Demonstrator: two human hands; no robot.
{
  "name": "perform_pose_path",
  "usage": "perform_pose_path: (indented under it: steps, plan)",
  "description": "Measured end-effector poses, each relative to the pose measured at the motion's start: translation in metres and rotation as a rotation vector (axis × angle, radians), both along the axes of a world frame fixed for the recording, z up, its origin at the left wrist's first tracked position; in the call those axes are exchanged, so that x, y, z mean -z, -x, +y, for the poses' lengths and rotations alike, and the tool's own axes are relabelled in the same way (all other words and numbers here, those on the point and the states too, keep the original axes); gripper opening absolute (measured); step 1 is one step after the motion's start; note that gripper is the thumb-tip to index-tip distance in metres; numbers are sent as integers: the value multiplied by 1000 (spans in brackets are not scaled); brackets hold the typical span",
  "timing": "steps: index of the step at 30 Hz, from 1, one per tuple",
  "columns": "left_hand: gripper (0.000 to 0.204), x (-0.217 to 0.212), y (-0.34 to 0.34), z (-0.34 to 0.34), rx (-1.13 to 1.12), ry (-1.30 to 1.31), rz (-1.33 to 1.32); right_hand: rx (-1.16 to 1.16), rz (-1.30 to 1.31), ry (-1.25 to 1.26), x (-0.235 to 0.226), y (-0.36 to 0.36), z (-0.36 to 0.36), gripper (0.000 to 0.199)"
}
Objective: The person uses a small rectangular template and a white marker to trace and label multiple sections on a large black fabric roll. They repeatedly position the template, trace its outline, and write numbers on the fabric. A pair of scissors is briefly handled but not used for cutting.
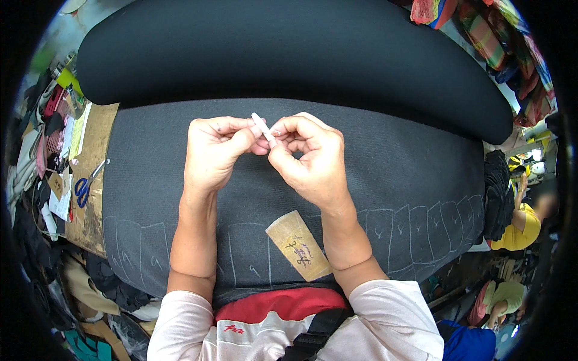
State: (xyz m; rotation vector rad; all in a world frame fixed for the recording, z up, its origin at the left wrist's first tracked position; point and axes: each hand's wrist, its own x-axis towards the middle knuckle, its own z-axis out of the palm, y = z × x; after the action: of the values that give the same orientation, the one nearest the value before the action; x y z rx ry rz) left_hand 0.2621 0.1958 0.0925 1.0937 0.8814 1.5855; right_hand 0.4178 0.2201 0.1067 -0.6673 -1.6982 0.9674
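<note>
Both of my hands meet over a dark grey fabric [385, 174] spread on the table. Between the fingertips of my left hand [214, 150] and my right hand [310, 159] sits a small white chalk stick [263, 129], tilted, with its upper end free. A tan cardboard template [299, 245] with handwriting lies on the fabric just below my right wrist. White chalk outlines [415, 228] run in a row along the near edge of the fabric.
A thick roll of black fabric [289, 48] lies across the far side. Blue-handled scissors [84, 186] rest on a brown board [96, 156] at the left, amid paper and cloth scraps. At the right, a person in yellow [524, 225] sits beside a black fabric stack [498, 192].
</note>
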Motion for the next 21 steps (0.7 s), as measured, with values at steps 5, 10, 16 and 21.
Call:
perform_pose_path:
  steps: [5, 10, 16, 21]
  plan:
    - [9, 1, 1, 0, -18, 13, 50, 53, -68, -108, -1, 0, 0, 10]
    - [11, 0, 1, -2, -67, -7, 109, 40, -47, -90, -2, 3, -4, 12]
    - [13, -4, 1, -4, -75, 24, 126, -30, 6, 21, -3, 4, -5, 30]
    - [14, -7, -2, -5, -58, 90, 98, 67, -107, -120, -2, 2, -2, 32]
